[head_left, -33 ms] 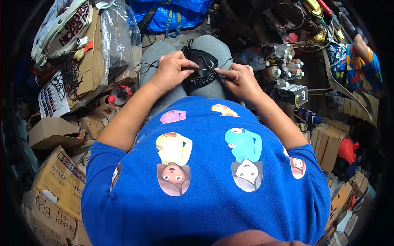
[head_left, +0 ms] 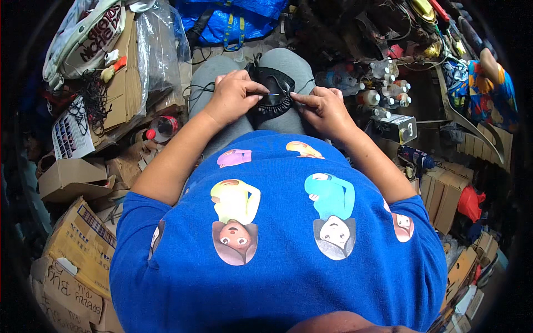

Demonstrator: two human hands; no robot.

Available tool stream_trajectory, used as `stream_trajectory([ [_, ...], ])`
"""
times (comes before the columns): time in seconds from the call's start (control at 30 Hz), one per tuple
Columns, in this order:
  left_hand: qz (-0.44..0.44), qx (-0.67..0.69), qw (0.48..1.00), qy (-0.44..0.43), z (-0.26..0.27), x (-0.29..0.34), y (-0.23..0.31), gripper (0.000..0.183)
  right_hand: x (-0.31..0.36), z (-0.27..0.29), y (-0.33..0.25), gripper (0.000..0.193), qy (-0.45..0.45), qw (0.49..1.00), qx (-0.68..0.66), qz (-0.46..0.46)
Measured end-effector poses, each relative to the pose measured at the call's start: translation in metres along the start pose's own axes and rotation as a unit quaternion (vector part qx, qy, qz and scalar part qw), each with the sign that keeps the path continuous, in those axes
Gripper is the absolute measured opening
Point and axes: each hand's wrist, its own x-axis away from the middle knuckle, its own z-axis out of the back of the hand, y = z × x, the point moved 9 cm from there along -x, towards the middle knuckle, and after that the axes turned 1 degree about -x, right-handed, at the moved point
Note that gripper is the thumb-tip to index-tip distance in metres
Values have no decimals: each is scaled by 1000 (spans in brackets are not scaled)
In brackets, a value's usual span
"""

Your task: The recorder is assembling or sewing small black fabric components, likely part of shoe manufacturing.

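On my lap, between my grey-clad knees, rests a black shoe (head_left: 271,109) with puckered stitching round its near edge. My left hand (head_left: 234,95) is closed in a pinch at the shoe's left side. A thin shiny needle (head_left: 273,94) sticks out to the right from its fingertips, over the shoe's opening. At the right edge of the shoe, my right hand (head_left: 326,109) pinches the rim between thumb and forefinger. Black thread (head_left: 200,87) trails out to the left behind my left hand. The fingertips partly hide what they grip.
Plastic bottles (head_left: 383,83) stand beyond my right hand, near a square metal can (head_left: 401,129). Flattened cardboard (head_left: 119,91) and a plastic sheet (head_left: 161,50) lean at the left, above a red-capped bottle (head_left: 162,130). A blue bag (head_left: 255,22) lies ahead of my knees.
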Motion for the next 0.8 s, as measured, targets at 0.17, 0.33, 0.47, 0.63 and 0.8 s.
stream_trajectory([
  [0.17,20,59,998,6,-7,-3,-1,19,-2,-5,7,32,-21,999,-23,-25],
  [0.33,51,274,958,-66,-24,-3,-7,22,-9,-14,36,33,-99,959,-243,-106],
  [0.47,35,164,985,-39,-21,-12,-11,23,-20,-17,46,29,-122,955,-259,-74],
  [0.63,28,159,986,-41,-24,-13,-13,23,-27,-20,46,25,-152,951,-256,-82],
  [0.8,38,144,988,-47,-27,-14,-18,20,-28,-22,49,24,-160,951,-251,-89],
])
